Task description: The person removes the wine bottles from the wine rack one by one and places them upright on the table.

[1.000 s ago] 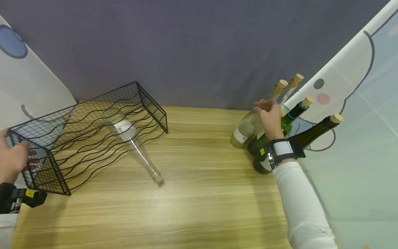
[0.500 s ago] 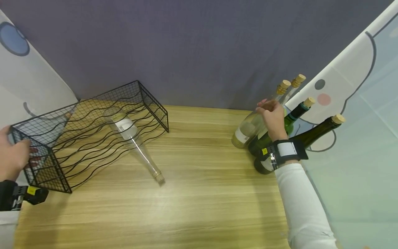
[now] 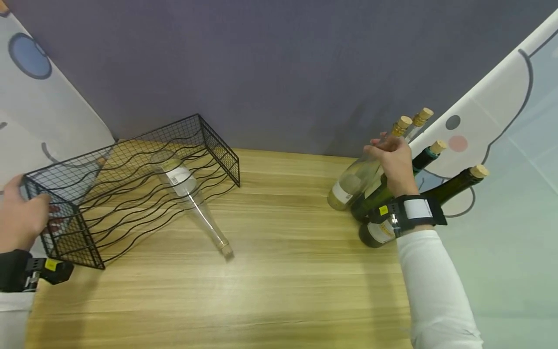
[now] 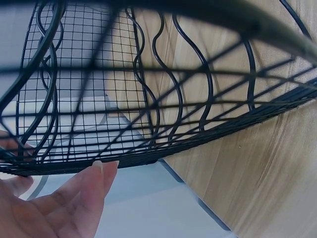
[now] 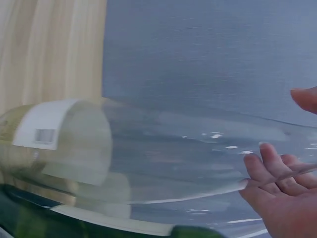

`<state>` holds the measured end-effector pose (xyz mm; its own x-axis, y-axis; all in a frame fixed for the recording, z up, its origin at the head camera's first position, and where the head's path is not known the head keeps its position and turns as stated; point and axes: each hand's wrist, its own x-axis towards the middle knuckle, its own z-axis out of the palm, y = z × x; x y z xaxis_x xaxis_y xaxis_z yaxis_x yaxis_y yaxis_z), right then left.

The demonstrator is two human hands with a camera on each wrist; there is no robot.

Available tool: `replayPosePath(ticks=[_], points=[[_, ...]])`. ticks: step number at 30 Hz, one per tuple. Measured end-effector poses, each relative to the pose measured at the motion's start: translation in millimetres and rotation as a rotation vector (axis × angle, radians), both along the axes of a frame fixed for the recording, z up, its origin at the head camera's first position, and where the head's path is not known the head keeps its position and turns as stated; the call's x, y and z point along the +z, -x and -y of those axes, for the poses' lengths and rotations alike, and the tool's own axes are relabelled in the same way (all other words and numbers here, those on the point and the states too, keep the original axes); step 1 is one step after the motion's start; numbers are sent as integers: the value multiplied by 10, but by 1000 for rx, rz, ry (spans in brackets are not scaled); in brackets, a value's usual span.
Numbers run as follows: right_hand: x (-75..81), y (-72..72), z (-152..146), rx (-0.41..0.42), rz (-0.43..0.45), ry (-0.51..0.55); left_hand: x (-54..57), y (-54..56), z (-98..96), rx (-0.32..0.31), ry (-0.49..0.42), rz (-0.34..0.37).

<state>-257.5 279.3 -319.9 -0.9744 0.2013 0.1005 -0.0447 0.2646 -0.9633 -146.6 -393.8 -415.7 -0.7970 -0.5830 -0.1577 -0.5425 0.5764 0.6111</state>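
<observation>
At the left, a black wire bottle rack (image 3: 131, 194) with wavy bars stands on the table, and my left hand (image 3: 22, 213) grips its end panel. In the left wrist view the thumb (image 4: 96, 193) lies against the rack's edge. One clear corked bottle (image 3: 185, 186) lies across the bars, neck toward me. At the right my right hand (image 3: 394, 162) is around the upper part of a standing clear bottle (image 3: 348, 186). In the right wrist view its fingers (image 5: 277, 173) show through the glass, relaxed, while the thumb (image 5: 305, 99) stands apart from it.
Just behind stands another corked clear bottle (image 3: 420, 118). A green bottle (image 3: 366, 203) and a dark bottle (image 3: 457, 186) stand at the right, partly hidden by my wrist. The wooden table (image 3: 261, 291) ends at a grey panel (image 3: 283, 77), with a printed sheet (image 3: 488, 121) beside.
The view has shifted slightly. My left hand still holds the rack, and my right hand stays at the clear bottle, with only slight movement.
</observation>
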Motion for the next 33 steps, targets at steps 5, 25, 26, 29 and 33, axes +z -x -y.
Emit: replayPosePath(ticks=[5,25,26,29,33], points=[[173,31,-7,-33,-82,59,-1,4,-1,-3,-30,-12],[877,138,275,-133,-309,103,17,-1,-15,0,-36,-21],[907,140,313,-142,-322,95,20,-5,-21,0,-50,-21],[1003,137,446,-163,-342,37,29,-13,-37,1,-56,-13],[1082,146,655,-156,-350,-98,37,-13,-48,18,-20,6]])
